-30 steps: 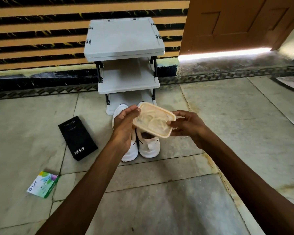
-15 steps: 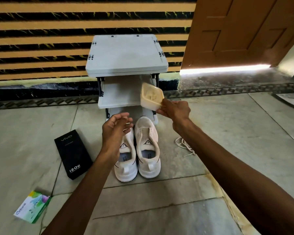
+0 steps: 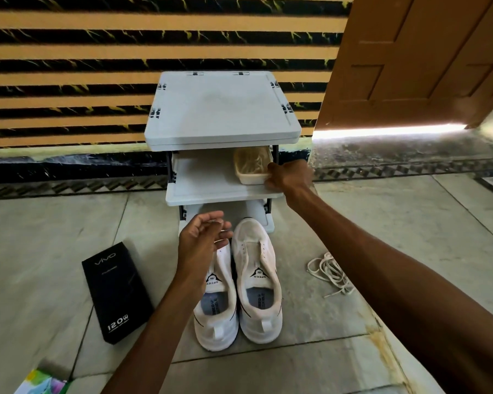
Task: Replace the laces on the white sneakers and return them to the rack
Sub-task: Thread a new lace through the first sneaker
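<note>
Right arm outstretched, right hand gripping tray at middle shelf right edge, left hand loosely curled, empty, above sneakers

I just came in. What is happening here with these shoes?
A person is working on a pair of white sneakers that stand unlaced on the floor before the rack. The right hand holds a tub on the middle shelf; the left hand hovers open over them. Loose laces lie to the right.

Striped wall, stone floor, wooden door.
</note>
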Demonstrator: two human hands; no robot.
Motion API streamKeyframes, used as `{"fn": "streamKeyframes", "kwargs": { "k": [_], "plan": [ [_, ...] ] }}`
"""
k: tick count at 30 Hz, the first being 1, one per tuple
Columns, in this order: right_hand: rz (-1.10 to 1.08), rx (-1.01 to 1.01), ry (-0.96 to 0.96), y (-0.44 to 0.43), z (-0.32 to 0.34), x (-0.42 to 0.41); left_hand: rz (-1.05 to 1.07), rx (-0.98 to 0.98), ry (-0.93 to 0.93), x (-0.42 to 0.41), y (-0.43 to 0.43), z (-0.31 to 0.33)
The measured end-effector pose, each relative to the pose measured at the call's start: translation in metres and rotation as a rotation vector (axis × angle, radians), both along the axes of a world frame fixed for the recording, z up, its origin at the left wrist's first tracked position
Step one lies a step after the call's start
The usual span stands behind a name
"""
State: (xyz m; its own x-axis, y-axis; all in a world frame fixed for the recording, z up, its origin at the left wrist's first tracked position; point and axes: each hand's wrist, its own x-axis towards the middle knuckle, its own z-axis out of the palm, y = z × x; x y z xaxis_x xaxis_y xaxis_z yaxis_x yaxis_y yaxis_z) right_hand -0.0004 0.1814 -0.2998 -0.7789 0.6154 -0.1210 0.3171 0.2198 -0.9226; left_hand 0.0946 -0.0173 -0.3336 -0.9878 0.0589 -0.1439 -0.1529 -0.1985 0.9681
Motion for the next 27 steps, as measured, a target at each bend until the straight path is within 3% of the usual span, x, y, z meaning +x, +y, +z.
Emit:
{"fn": "streamKeyframes", "kwargs": {
  "k": [4, 8, 10, 12, 14, 18, 27],
  "plan": [
    [0.016, 0.003, -0.035, -0.001, -0.006, -0.004, -0.015, -0.009, -0.014, -0.004, 0.002, -0.003],
    [-0.075, 0.087, 0.075, -0.014, -0.002, 0.032, 0.006, -0.133, -0.010, -0.004, -0.006, -0.005],
    [0.070, 0.020, 0.107, -0.027, 0.001, 0.065, 0.051, -0.335, 0.007, -0.005, -0.017, -0.015],
    [0.354, 0.035, 0.009, -0.043, -0.004, 0.093, 0.054, -0.591, 0.020, -0.004, -0.031, -0.028],
    [0.608, 0.269, -0.079, -0.061, -0.019, 0.116, -0.004, -0.799, -0.004, 0.002, -0.043, -0.038],
    [0.785, 0.758, -0.149, -0.095, -0.048, 0.139, -0.038, -0.857, 0.017, 0.020, -0.049, -0.046],
    [0.938, 1.056, -0.215, -0.112, -0.025, 0.153, -0.016, -1.016, 0.205, 0.038, -0.054, -0.043]
  ]
}}
